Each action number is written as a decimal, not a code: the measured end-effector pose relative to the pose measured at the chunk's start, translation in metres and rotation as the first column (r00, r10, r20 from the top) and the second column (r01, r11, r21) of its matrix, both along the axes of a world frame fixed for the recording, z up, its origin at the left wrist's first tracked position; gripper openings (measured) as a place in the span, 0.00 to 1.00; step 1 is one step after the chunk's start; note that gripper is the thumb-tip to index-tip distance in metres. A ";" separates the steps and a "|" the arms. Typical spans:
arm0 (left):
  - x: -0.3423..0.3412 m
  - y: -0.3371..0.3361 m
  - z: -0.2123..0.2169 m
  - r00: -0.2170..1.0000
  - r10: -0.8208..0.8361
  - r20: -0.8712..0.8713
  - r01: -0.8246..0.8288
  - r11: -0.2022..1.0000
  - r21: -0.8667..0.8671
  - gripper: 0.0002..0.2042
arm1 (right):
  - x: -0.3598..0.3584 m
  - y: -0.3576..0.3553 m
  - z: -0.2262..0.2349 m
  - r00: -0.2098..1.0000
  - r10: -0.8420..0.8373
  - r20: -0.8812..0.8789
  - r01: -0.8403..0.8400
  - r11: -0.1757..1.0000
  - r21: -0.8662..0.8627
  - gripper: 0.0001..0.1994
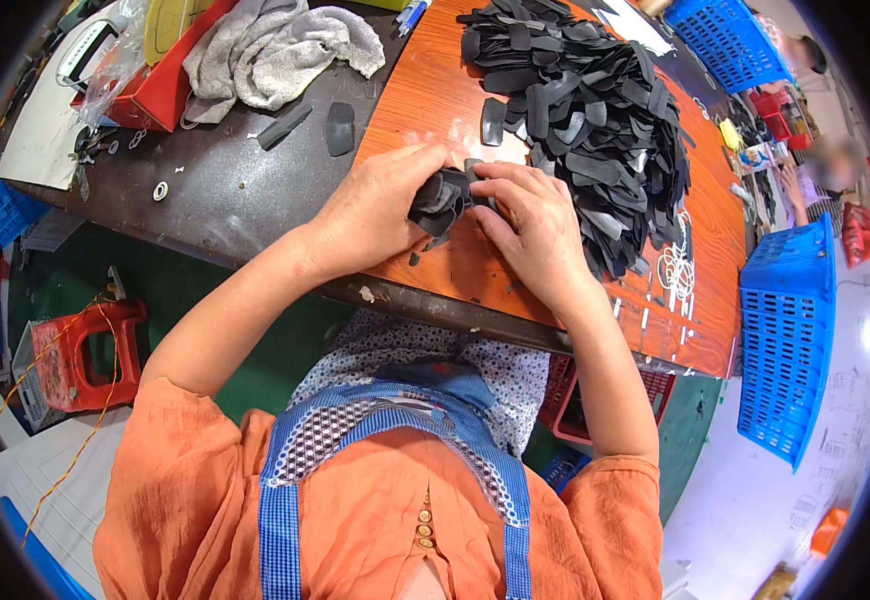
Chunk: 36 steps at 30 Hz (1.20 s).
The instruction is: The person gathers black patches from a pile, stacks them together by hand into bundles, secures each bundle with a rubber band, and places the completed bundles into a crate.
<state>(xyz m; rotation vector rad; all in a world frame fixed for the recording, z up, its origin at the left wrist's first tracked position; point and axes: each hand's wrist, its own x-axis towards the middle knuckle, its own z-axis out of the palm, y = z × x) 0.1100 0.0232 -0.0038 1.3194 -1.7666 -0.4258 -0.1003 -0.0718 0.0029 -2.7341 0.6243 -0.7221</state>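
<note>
My left hand (380, 205) is wrapped round a small bundle of thin, flat black pieces (438, 208), held upright just above the near part of the orange-brown wooden board (445, 275). Close on its right, the bent fingers of my right hand (540, 230) pinch a dark flat piece (473, 170) against the bundle's edge. Beyond my right hand spreads a large heap of similar black pieces (595, 130) with rounded ends. One loose black piece (493, 122) lies apart at the heap's left side.
A grey towel (275, 55) and a red bin (160, 95) sit at the far left of the dark table. White string (677, 265) lies right of the heap. Blue baskets (785, 340) stand at the right, a red stool (85, 355) at the left. Another person (830, 175) is at far right.
</note>
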 end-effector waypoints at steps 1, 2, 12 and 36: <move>0.003 -0.004 0.002 0.999 0.021 0.047 -0.020 1.000 -0.018 0.18 | 0.001 -0.001 0.000 1.000 -0.005 0.001 0.005 1.000 0.000 0.11; 0.007 -0.010 0.004 0.995 0.042 0.093 -0.039 0.999 -0.038 0.16 | 0.002 -0.003 -0.001 1.000 0.023 -0.006 -0.023 1.000 0.007 0.12; 0.027 -0.129 0.019 0.816 -0.187 0.547 0.123 0.981 0.152 0.19 | 0.002 0.023 -0.005 0.930 -0.368 -0.017 0.368 0.929 0.026 0.15; -0.040 -0.032 0.012 0.848 -0.263 0.459 0.261 0.963 0.070 0.13 | -0.033 0.045 -0.031 0.761 -0.486 0.430 0.161 0.783 0.601 0.06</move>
